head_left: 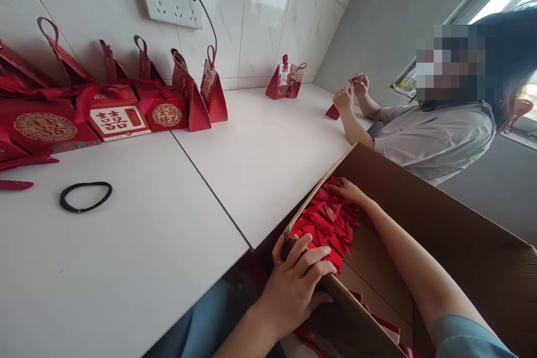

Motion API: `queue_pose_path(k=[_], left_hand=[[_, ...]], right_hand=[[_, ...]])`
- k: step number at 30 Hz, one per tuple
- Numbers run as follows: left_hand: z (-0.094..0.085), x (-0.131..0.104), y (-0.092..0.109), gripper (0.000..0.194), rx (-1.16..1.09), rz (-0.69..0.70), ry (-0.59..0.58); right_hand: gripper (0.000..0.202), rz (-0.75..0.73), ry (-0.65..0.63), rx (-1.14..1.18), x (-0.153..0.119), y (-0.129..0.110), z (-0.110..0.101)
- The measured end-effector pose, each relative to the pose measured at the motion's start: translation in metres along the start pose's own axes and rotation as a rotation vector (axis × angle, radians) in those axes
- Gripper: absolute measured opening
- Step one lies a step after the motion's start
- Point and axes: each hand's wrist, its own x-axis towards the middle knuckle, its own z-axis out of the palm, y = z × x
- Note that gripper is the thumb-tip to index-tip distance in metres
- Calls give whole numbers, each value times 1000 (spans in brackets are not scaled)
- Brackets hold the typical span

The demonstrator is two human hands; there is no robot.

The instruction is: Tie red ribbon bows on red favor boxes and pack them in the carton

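My left hand (298,279) grips the near corner and rim of a large cardboard box (444,207), its fingers bent over the edge. Inside, at the far end, my right hand (347,191) has its fingers curled on a red gift box among the others; its fingertips are partly hidden by red ribbon. Several red gift boxes (323,229) with ribbon bows are packed in rows along the left wall of the cardboard box. More red pieces (384,324) lie lower down inside it.
Red gift boxes (161,112) line the white table (260,145) by the tiled wall, and two more (283,83) stand farther back. A black hair tie (86,197) lies at left. A power strip (168,0) is above. Another person (440,128) handles a small red item (333,112) at right.
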Motion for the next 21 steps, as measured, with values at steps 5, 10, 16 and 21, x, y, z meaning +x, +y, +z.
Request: queue_pose_path(k=[5,10,16,21], left_hand=[[5,-2,-1,33,-22,-4,53],[3,-1,-1,28,-49,16,91],[2,-1,0,28,-63,0,103],[1,-1,0,28,-53,4,77]], right_hand=[[34,-52,25,-93,-6,-7,1],[41,-66,46,-144,-9,-10,-1],[14,-71,2,-181,-9,-12,-5],[13,-51,-58,-169,-7,-12,-10]])
